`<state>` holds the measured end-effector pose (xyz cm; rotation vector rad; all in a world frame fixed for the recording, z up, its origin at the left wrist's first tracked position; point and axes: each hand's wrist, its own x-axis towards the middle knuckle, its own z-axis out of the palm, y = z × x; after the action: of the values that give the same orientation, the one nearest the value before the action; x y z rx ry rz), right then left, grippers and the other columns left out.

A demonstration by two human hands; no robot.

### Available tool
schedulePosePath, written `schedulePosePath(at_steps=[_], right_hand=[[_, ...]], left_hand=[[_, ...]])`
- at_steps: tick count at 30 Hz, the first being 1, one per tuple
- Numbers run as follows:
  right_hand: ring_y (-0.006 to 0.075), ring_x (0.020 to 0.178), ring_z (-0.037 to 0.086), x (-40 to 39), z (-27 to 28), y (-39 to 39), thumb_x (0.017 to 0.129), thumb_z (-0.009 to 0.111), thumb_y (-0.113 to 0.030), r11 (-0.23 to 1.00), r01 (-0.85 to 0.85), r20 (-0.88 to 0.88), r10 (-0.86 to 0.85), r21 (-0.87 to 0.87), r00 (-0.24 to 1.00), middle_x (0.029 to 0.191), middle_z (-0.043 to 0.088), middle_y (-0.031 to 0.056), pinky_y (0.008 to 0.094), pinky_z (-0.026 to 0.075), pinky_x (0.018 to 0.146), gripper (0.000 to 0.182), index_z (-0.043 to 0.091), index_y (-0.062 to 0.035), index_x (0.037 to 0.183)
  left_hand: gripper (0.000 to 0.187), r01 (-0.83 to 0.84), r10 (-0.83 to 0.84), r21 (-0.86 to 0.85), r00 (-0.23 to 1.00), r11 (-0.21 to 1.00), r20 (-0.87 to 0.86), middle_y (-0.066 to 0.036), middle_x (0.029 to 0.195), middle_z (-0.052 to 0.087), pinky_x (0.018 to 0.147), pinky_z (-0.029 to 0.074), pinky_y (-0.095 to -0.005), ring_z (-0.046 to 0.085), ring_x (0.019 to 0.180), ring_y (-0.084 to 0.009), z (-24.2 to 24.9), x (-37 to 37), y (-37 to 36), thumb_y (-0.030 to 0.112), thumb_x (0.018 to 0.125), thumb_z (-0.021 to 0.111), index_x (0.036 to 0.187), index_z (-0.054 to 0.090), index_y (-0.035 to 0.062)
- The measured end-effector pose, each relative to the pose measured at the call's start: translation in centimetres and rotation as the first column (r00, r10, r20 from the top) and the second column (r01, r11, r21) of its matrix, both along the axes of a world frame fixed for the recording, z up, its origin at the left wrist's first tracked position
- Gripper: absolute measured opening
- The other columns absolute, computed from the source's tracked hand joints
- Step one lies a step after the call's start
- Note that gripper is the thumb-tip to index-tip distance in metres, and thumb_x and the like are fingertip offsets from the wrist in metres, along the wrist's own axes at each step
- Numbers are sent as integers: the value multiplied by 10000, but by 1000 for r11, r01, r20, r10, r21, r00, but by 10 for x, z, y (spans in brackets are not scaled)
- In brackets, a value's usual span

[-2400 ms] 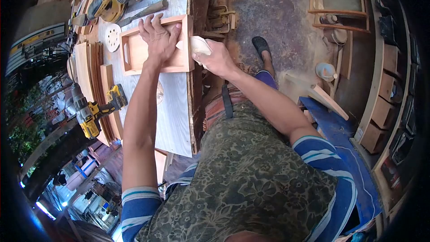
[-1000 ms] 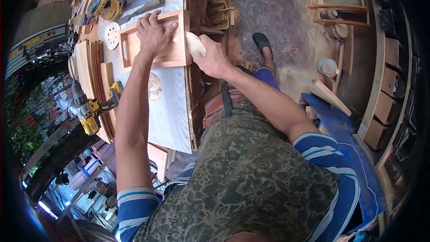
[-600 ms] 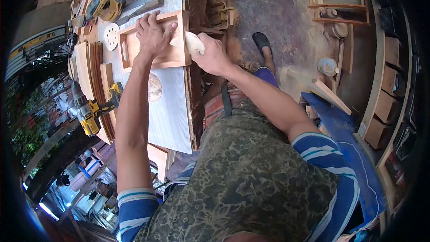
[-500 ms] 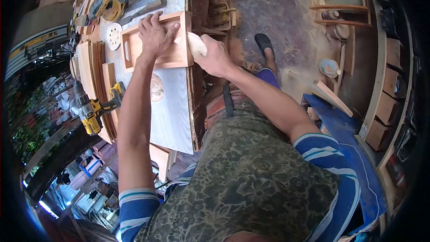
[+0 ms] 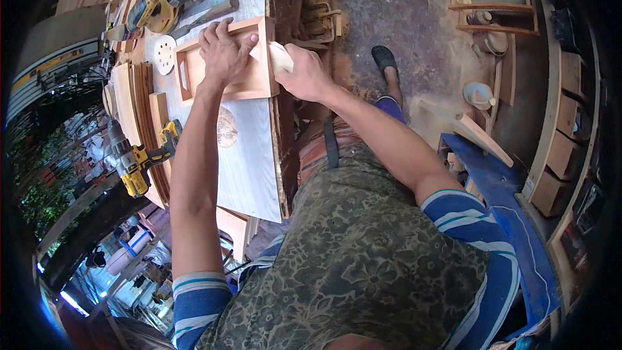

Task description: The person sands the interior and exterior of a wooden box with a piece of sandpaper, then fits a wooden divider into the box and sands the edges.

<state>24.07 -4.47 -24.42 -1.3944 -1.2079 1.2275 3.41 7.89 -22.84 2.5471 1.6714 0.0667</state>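
Note:
A shallow pale wooden box (image 5: 259,81) with a cutout in its left end lies at the edge of the workbench (image 5: 249,178). My left hand (image 5: 223,55) reaches into the box and grips it, fingers over the far wall and thumb stretched toward the right end. In my right hand (image 5: 304,74) is a folded or bent pale sanding disc (image 5: 280,58), pressed against the outer face of the box's right end. Part of the disc is hidden under my fingers. Left of the box lies another sanding disc (image 5: 164,55), with holes in it.
A yellow sander (image 5: 165,13) and a chisel (image 5: 207,14) lie beyond the box. A cordless drill (image 5: 136,162) rests by stacked wooden boards (image 5: 139,100) at left. On the floor to the right are a wooden frame (image 5: 492,10) and a white bucket (image 5: 478,95).
My right hand with the sanding disc has shifted slightly up and left along the box's end. My left hand and the box stay nearly in place.

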Motion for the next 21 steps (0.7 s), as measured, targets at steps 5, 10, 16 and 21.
schedulePosePath(at_steps=[5, 10, 16, 21], right_hand=[[407, 921, 719, 3, -17, -5, 814, 734, -191, 1000, -18, 113, 18, 6, 993, 938, 698, 269, 468, 548, 793, 330, 621, 56, 1000], [265, 883, 718, 12, -11, -1, 807, 752, -180, 995, -40, -72, 33, -92, 997, 956, 738, 204, 409, 564, 797, 371, 675, 63, 1077], [162, 707, 690, 4, -25, -2, 889, 730, -170, 988, -105, -331, 62, -114, 941, 872, 716, 91, 332, 568, 618, 336, 674, 52, 1134], [120, 573, 635, 7, -3, -7, 925, 706, -160, 972, -127, -405, 38, -196, 913, 791, 684, 59, 293, 514, 484, 246, 653, 43, 1054]], left_hand=[[946, -31, 30, -21, 999, 999, -13, -296, 1562, 292, 1172, 203, -667, 174, 1477, -479, 3, 4, 0, 736, 930, 598, 1541, 378, 48], [976, -30, 30, -21, 999, 999, 22, -278, 1579, 285, 1199, 161, -654, 156, 1490, -484, 2, 1, 1, 765, 918, 583, 1544, 378, 45], [996, -71, 70, -81, 997, 994, -12, -285, 1602, 259, 1209, 147, -649, 139, 1500, -486, 7, 3, 1, 767, 918, 580, 1566, 346, 48], [970, -59, 59, -32, 998, 998, -15, -289, 1587, 272, 1200, 179, -649, 159, 1488, -489, 0, 2, 4, 722, 917, 627, 1556, 340, 51]])
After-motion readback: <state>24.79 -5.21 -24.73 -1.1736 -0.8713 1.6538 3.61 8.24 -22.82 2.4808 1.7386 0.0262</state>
